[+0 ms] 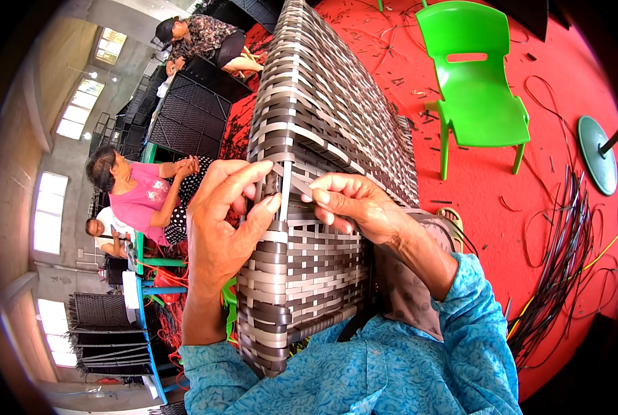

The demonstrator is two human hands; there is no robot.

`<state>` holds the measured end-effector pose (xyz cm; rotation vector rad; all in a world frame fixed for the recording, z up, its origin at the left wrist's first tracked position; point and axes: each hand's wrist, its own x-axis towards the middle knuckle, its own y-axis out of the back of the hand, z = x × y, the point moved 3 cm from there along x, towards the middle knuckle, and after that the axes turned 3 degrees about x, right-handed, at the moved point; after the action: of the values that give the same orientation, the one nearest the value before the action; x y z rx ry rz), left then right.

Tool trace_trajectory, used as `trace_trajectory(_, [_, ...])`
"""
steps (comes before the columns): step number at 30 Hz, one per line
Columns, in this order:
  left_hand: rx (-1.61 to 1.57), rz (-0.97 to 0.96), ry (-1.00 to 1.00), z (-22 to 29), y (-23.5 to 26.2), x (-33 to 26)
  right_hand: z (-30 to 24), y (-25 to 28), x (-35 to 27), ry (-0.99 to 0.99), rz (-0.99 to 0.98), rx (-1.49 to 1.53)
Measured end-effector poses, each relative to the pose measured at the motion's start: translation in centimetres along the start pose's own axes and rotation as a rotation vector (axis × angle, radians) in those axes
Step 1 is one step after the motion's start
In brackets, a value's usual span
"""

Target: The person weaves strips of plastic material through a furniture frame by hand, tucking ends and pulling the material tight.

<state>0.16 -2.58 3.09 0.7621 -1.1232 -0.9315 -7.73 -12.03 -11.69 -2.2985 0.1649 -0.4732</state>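
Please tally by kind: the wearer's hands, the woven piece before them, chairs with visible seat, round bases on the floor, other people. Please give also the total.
Left hand and right hand: 2
Woven piece: 1
Green chair: 1
Round base: 1
Person in pink, person in patterned shirt, person in white: 3
Total: 8

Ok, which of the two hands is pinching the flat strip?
The right hand: its thumb and forefinger pinch the flat greyish-brown strip, right of the pale frame bar. The left hand is on the bar's other side, thumb and forefinger tips apart.
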Motion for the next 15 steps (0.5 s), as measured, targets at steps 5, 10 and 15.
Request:
trace_trajectory(5, [-0.337,0.008,0.067,-0.7,-0.1,0.6,-2.0,-1.1,1.4,0.106,-0.002,-0.118])
trace_trajectory(10, [-0.298,-0.027,0.169,-1.7,-0.5,2.7,-4.0,-1.2,1.0,0.107,0.096,-0.334])
trace_trajectory(15, [-0.342,-0.003,0.227,-1.8,-0.3,2.2,-4.9,-0.5,0.8,0.195,0.19,-0.411])
